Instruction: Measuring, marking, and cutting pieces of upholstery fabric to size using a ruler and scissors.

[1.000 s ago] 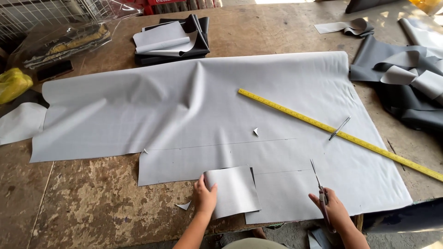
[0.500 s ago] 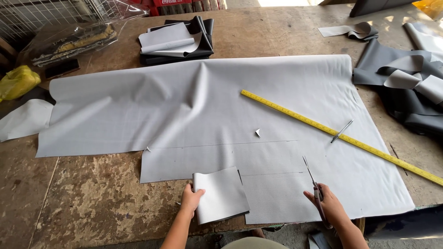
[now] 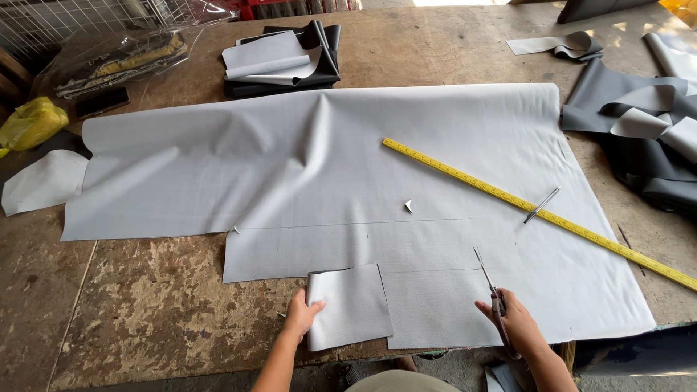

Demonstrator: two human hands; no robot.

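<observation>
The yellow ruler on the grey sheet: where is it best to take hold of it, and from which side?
Probably the yellow ruler is best pinched across its narrow width near the middle, coming from above: it lies flat and diagonal on the grey sheet, beside the metal pen.

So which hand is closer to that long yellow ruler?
The right hand. It holds scissors below the yellow ruler; the left hand grips a cut grey piece farther away.
</observation>
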